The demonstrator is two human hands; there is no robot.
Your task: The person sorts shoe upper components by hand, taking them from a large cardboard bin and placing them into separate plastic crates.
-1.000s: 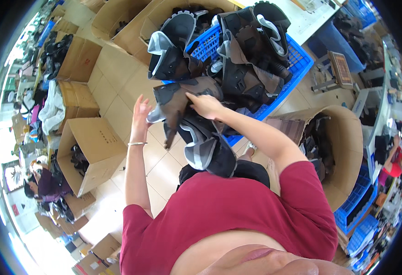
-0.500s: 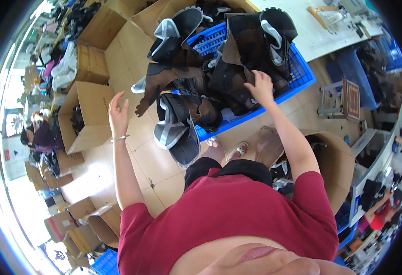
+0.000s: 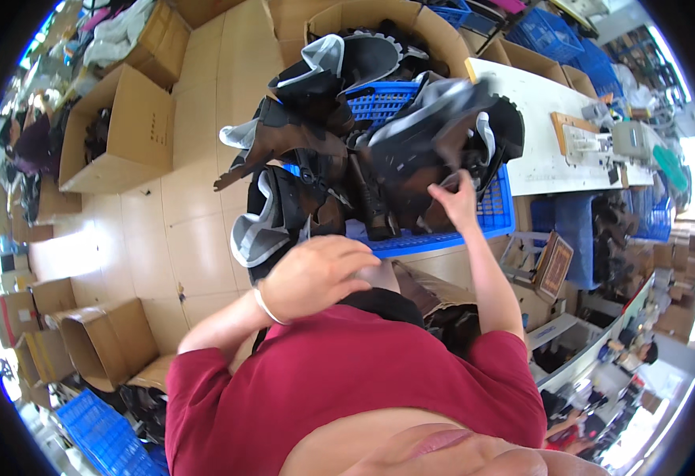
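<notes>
Blue plastic forms the slotted crate [image 3: 443, 243] at the centre of the head view, with brown-and-black boot pieces [image 3: 320, 143] heaped well above its rim. At the left end a grey-lined piece [image 3: 251, 238] juts out past the crate, presumably because the heap exceeds the room inside. The right hand [image 3: 460, 205] reaches over the near rim to one blurred piece [image 3: 419, 131] (its upper part is the least distinct) among the heap; thumb and fingers stand apart, and whether they pinch its edge cannot be told. The left hand [image 3: 320, 274] hangs before the crate, near the grey-lined piece, fingers loosely bent, thumb apart, nothing visible in its grasp. A white table [image 3: 522, 151] and a cardboard box [image 3: 447, 40] stand close by, probably to keep everything within reach.
</notes>
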